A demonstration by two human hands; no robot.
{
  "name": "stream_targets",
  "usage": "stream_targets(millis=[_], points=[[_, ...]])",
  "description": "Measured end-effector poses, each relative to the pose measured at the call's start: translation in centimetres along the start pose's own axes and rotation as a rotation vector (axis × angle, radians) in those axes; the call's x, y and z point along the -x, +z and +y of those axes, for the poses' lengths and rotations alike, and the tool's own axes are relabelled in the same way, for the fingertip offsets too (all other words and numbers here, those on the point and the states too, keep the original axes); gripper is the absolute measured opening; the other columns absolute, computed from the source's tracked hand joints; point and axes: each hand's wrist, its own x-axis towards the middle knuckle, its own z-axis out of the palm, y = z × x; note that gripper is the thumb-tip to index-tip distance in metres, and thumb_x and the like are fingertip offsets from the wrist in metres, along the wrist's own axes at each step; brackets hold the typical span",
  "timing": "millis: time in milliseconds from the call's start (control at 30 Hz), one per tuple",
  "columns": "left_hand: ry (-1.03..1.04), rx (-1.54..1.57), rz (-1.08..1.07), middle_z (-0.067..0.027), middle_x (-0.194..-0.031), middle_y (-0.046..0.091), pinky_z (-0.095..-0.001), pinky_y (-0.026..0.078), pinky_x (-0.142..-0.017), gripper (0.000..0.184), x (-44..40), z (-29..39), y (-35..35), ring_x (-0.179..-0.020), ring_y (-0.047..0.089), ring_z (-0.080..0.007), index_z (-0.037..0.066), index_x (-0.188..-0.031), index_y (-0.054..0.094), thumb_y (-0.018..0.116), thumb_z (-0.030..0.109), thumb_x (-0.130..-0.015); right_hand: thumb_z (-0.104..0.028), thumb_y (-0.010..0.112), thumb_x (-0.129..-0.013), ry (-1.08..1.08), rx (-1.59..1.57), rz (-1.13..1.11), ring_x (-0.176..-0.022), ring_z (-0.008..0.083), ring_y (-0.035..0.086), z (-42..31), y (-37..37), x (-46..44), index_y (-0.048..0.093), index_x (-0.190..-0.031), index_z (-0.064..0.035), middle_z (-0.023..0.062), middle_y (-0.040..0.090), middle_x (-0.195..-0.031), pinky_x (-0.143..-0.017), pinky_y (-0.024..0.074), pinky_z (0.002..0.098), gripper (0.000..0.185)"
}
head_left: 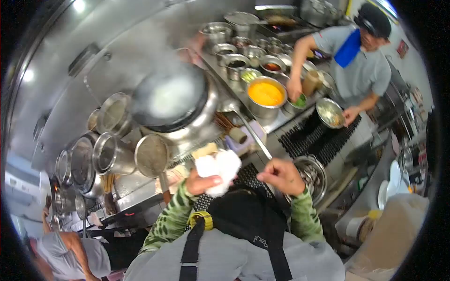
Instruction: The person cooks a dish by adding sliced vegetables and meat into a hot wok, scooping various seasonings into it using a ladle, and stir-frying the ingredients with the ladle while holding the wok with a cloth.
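A black apron (pixel 239 210) hung nearest. The left hand (pixel 199 184) gripped a white wad (pixel 218 168) just beyond it; rightward, a ladle (pixel 257 138) pointed toward the right hand (pixel 287 177), fingers curled, hold unclear; a bump might have dislodged it.

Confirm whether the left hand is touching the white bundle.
Touching. The head view shows it: the left hand holds the white bundle, its thumb lying across the bundle's lower side.

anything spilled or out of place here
Nothing clearly stands out: no obvious spill or damage shows. The pot of orange liquid stands upright, and the left hand holds a white bundle. Haze partly hides the wok interior.
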Motion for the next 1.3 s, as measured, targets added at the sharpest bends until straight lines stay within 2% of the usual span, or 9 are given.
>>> stream_targets(millis=[200, 333, 433, 633, 933, 1033, 1067, 1167, 1300], points=[[0.162, -0.395, -0.044, -0.0021, -0.092, 0.061, -0.027, 0.046, -0.075, 0.039, 1.9, 1.6, -1.1, -0.086, 0.058, -0.0118, 0.001, -0.114, 0.054, 0.071, 0.012, -0.08, -0.017, 0.072, -0.086, 0.267, -0.016, -0.212, -0.066, 0.0057, 0.053, 3.3, 7.8, -1.3, 0.065, -0.087, 0.0002, 0.001, 0.061, -0.069, -0.059, 0.0438, 0.0241, 0.019], [0.232, -0.343, 0.035, -0.0036, -0.09, 0.06, -0.0291, 0.047, -0.072, 0.036, 4.8, 0.5, -1.4, -0.083, 0.057, -0.0129, 0.002, -0.111, 0.054, 0.072, 0.014, -0.082, -0.005, 0.065, -0.081, -0.11, 0.204, -0.474, -0.1, 0.035, 0.064, 6.3, 11.2, -4.2, 0.063, -0.112, -0.0021, 0.0178, 0.067, -0.11, -0.086, 0.0489, 0.041, 0.031], [0.398, -0.446, 0.216, -0.0059, -0.091, 0.061, -0.0317, 0.048, -0.079, 0.04, 6.9, -0.7, -1.2, -0.087, 0.058, -0.0162, 0.002, -0.111, 0.054, 0.074, 0.019, -0.08, -0.005, 0.064, -0.078, -0.411, 0.209, -0.638, -0.119, 0.0339, 0.053, 8.2, 12.6, -6.9, 0.057, -0.125, -0.0054, 0.0179, 0.057, -0.128, -0.1, 0.0416, 0.0426, 0.048], [0.405, -0.618, 0.662, -0.0107, -0.098, 0.064, -0.0328, 0.048, -0.081, 0.05, 10.3, -2.6, 0.9, -0.09, 0.06, -0.0179, 0.0, -0.115, 0.054, 0.076, 0.026, -0.078, -0.016, 0.062, -0.082, -0.568, 0.269, -0.956, -0.112, 0.0375, 0.057, 7.4, 15.0, -12.5, 0.059, -0.12, -0.0054, 0.0177, 0.061, -0.12, -0.093, 0.0451, 0.0434, 0.04], [0.521, -0.436, 1.267, -0.0077, -0.097, 0.064, -0.0313, 0.049, -0.08, 0.049, 11.1, -10.6, 9.2, -0.09, 0.06, -0.0159, 0.002, -0.116, 0.054, 0.075, 0.025, -0.078, -0.013, 0.061, -0.079, -0.446, 0.381, -1.461, -0.054, 0.0259, 0.059, 4.1, 17.1, -12.2, 0.065, -0.095, 0.0021, 0.0181, 0.063, -0.068, -0.053, 0.0435, 0.0383, 0.022], [0.575, -0.452, 1.392, -0.0078, -0.095, 0.064, -0.0318, 0.049, -0.079, 0.048, 11.7, -11.7, 12.4, -0.088, 0.061, -0.0162, 0.001, -0.114, 0.055, 0.074, 0.025, -0.078, -0.013, 0.064, -0.079, -0.531, 0.371, -1.56, -0.048, 0.021, 0.056, 1.7, 17.7, -9.6, 0.062, -0.074, 0.0069, 0.0169, 0.059, -0.055, -0.047, 0.0406, 0.0366, 0.02], [0.597, -0.432, 1.463, -0.0075, -0.093, 0.064, -0.0319, 0.05, -0.076, 0.047, 11.9, -12.0, 13.4, -0.085, 0.061, -0.0163, 0.001, -0.113, 0.055, 0.074, 0.026, -0.078, -0.017, 0.064, -0.083, -0.514, 0.357, -1.593, -0.054, 0.0235, 0.057, 0.7, 17.6, -8.6, 0.065, -0.092, 0.0038, 0.0172, 0.061, -0.065, -0.053, 0.0433, 0.036, 0.022], [0.645, -0.45, 1.577, -0.0067, -0.091, 0.064, -0.0315, 0.05, -0.074, 0.046, 12.5, -13.6, 14.8, -0.083, 0.062, -0.0157, 0.001, -0.111, 0.056, 0.074, 0.027, -0.078, -0.015, 0.064, -0.083, -0.532, 0.557, -1.763, -0.06, 0.0252, 0.061, 0.9, 19.0, -7.7, 0.064, -0.098, 0.0037, 0.0189, 0.063, -0.071, -0.057, 0.0463, 0.0363, 0.025], [0.705, -0.398, 1.597, -0.0056, -0.091, 0.064, -0.0301, 0.05, -0.075, 0.043, 13.8, -14.6, 15.8, -0.083, 0.061, -0.0142, 0.002, -0.11, 0.056, 0.074, 0.024, -0.078, -0.014, 0.063, -0.082, -0.69, 0.319, -1.771, -0.062, 0.0348, 0.064, -0.2, 20.5, -5.6, 0.064, -0.083, 0.0045, 0.0219, 0.063, -0.068, -0.056, 0.0463, 0.0406, 0.019]])
